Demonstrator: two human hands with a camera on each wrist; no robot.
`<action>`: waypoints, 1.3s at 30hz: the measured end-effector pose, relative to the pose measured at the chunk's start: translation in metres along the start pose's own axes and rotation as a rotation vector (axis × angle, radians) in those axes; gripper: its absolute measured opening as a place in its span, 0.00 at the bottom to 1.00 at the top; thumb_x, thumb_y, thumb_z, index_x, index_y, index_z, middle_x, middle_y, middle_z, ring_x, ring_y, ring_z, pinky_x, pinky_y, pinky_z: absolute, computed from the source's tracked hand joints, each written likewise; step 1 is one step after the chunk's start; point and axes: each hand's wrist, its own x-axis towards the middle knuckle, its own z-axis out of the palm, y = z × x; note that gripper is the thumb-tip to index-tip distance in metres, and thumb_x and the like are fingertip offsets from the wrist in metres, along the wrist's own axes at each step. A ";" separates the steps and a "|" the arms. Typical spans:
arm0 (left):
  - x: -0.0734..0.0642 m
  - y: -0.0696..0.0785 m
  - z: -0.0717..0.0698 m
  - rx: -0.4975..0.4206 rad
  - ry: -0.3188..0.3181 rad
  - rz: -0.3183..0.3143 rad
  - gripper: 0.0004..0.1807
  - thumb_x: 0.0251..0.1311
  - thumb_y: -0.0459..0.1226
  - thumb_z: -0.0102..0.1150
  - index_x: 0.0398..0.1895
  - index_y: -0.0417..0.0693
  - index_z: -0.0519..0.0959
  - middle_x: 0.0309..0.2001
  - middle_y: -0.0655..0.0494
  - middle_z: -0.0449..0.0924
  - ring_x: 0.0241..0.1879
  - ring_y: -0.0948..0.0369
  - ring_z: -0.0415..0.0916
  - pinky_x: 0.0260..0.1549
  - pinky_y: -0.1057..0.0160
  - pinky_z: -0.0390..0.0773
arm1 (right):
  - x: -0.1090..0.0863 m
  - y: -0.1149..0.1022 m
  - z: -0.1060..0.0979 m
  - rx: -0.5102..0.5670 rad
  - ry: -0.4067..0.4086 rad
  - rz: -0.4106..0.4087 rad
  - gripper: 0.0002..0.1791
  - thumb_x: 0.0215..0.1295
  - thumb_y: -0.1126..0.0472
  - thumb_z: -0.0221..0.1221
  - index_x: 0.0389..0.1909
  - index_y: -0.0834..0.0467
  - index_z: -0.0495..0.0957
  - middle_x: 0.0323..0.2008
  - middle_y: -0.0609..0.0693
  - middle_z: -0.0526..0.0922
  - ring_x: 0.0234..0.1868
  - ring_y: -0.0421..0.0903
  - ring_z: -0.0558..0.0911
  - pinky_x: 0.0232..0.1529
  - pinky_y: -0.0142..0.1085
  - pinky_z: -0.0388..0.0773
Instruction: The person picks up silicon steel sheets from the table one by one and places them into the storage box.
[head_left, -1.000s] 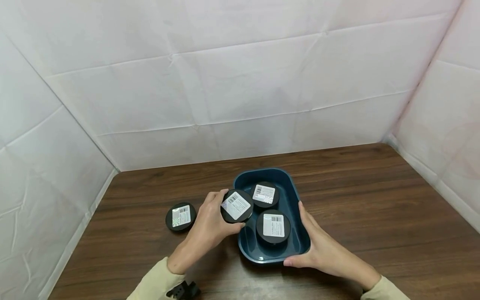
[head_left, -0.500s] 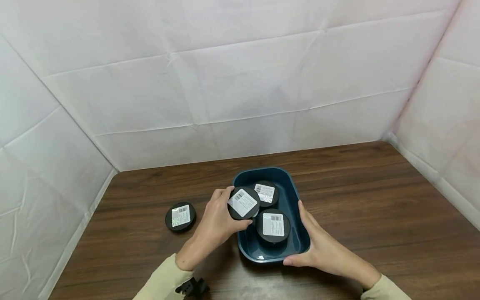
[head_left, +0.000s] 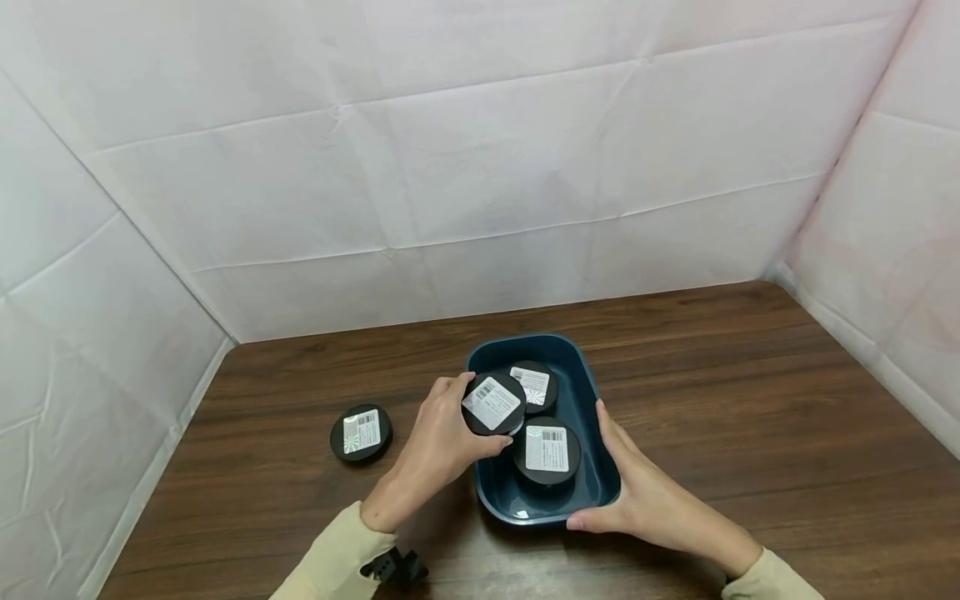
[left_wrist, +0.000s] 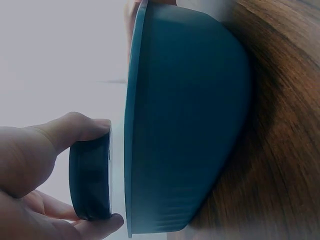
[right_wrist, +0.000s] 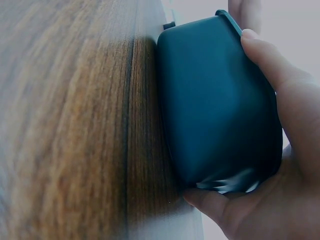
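Observation:
My left hand pinches a flat round black container with a white barcode label between thumb and fingers. In the left wrist view this container is at the rim of a deep blue tray, apart from its wall. Inside the tray rest two similar black containers, one farther back and one nearer; the held one partly covers the farther one. My right hand grips the tray's near right corner, also seen in the right wrist view on the tray's outer wall.
Another labelled black container lies on the brown wooden table, left of my left hand. White sheeting walls off the back and both sides. A small black device sits at my left wrist.
My left hand has carried the black container rightward and slightly away, from the tray's left edge to over the tray. The right hand and the tray have stayed in place.

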 end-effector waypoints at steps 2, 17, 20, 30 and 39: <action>0.001 0.001 0.001 -0.002 -0.009 -0.007 0.48 0.44 0.42 0.80 0.69 0.35 0.68 0.60 0.38 0.73 0.51 0.49 0.76 0.50 0.50 0.81 | 0.000 0.000 0.000 -0.001 0.002 0.004 0.76 0.48 0.37 0.75 0.80 0.47 0.25 0.81 0.62 0.38 0.76 0.67 0.55 0.67 0.66 0.63; 0.012 0.010 0.009 0.018 -0.032 -0.036 0.49 0.45 0.42 0.80 0.70 0.35 0.67 0.62 0.37 0.71 0.53 0.48 0.75 0.54 0.48 0.81 | 0.000 0.000 0.001 -0.006 -0.009 0.000 0.76 0.48 0.37 0.74 0.80 0.47 0.24 0.81 0.63 0.38 0.76 0.68 0.55 0.66 0.66 0.64; 0.014 0.011 0.010 0.022 -0.040 -0.036 0.48 0.45 0.42 0.80 0.69 0.35 0.67 0.62 0.36 0.71 0.53 0.48 0.75 0.54 0.48 0.81 | 0.000 0.000 0.001 -0.004 -0.013 0.003 0.76 0.49 0.37 0.74 0.80 0.47 0.24 0.81 0.62 0.38 0.76 0.68 0.55 0.66 0.65 0.64; 0.017 0.008 0.012 0.035 -0.065 -0.024 0.48 0.46 0.42 0.80 0.70 0.34 0.67 0.62 0.36 0.72 0.53 0.49 0.75 0.54 0.49 0.80 | -0.001 0.000 -0.001 -0.009 -0.010 -0.011 0.76 0.49 0.38 0.75 0.80 0.49 0.25 0.80 0.64 0.38 0.75 0.69 0.55 0.65 0.66 0.65; 0.020 0.007 0.012 0.022 -0.078 -0.006 0.49 0.46 0.42 0.79 0.70 0.34 0.66 0.64 0.36 0.70 0.56 0.47 0.74 0.55 0.48 0.80 | -0.001 0.001 0.000 -0.006 -0.003 -0.041 0.75 0.49 0.39 0.75 0.80 0.50 0.25 0.80 0.65 0.38 0.76 0.69 0.54 0.66 0.66 0.64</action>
